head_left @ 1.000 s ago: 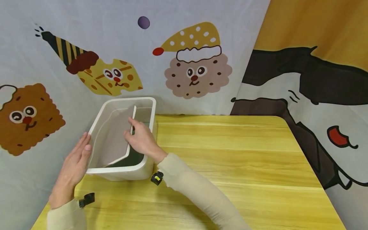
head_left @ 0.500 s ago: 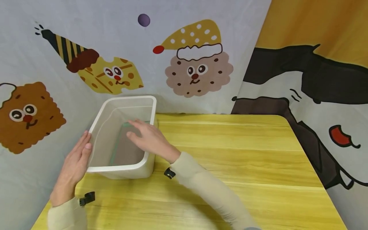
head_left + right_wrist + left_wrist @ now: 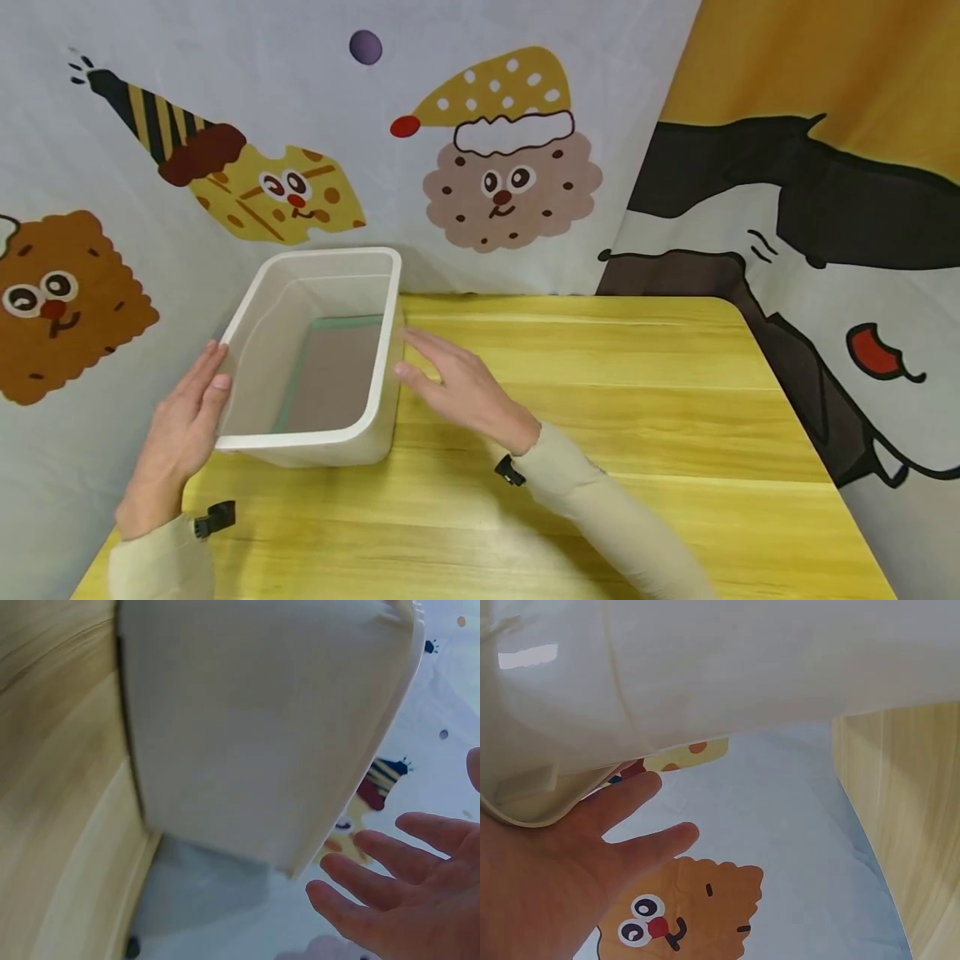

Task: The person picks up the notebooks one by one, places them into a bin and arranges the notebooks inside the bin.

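Note:
A white plastic bin [image 3: 307, 450] with rounded corners stands on the wooden table. Flat on its floor lies a greyish-pink panel [image 3: 337, 375], bordered by a green strip along its far and left edges. My left hand [image 3: 176, 425] rests against the bin's left rim; in the left wrist view its fingers stretch out straight below the rim. Beside the bin's right wall hovers my right hand [image 3: 468, 387], fingers extended and holding nothing. The right wrist view shows a small gap between those fingers [image 3: 367, 881] and the rim.
Behind the table [image 3: 637, 375] hangs a pale cloth [image 3: 480, 25] printed with cartoon biscuits and cheese. A yellow, black and white printed cloth [image 3: 817, 50] hangs at the right. The bin sits near the table's far left corner, close to the cloth.
The slanted panel has dropped flat inside the bin after my right hand let it go. That hand has moved right, out over the rim. My left hand has stayed at the left rim.

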Tool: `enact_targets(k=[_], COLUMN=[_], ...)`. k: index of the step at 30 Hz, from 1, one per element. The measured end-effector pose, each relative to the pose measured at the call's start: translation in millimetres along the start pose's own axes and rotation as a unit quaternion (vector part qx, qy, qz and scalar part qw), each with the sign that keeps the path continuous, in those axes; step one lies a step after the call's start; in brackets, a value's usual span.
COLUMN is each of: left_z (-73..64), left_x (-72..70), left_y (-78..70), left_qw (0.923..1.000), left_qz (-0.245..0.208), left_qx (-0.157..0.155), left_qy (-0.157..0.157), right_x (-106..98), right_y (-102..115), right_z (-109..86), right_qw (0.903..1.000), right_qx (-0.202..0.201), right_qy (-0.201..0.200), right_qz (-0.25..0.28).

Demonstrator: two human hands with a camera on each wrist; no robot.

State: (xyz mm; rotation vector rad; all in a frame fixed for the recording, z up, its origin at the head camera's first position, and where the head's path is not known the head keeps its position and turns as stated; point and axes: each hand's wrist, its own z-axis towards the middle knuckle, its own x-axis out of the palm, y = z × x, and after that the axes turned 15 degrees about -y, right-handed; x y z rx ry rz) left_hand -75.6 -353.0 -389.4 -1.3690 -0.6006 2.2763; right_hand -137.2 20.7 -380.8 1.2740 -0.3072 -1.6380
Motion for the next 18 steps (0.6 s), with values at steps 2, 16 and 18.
enact_targets(k=[2, 16, 18], left_z=[-0.1, -1.8, -1.9], left_x=[0.6, -10.3, -7.3], left_y=[-0.1, -31.3, -41.9], left_qw=[1.0000, 0.9902, 0.9886], left_qz=[0.003, 0.139, 0.149], left_qx=[0.001, 0.004, 0.017], left_qy=[-0.006, -0.014, -0.014], right_x=[-6.5, -72.7, -81.0], right_y=[-9.1, -77.0, -84.6], right_z=[-8.4, -58.1, -63.7], right_qw=[1.0000, 0.9896, 0.9873], right_qx=[0.009, 0.087, 0.093], right_qy=[-0.004, -0.053, -0.058], right_qz=[-0.002, -0.101, -0.115])
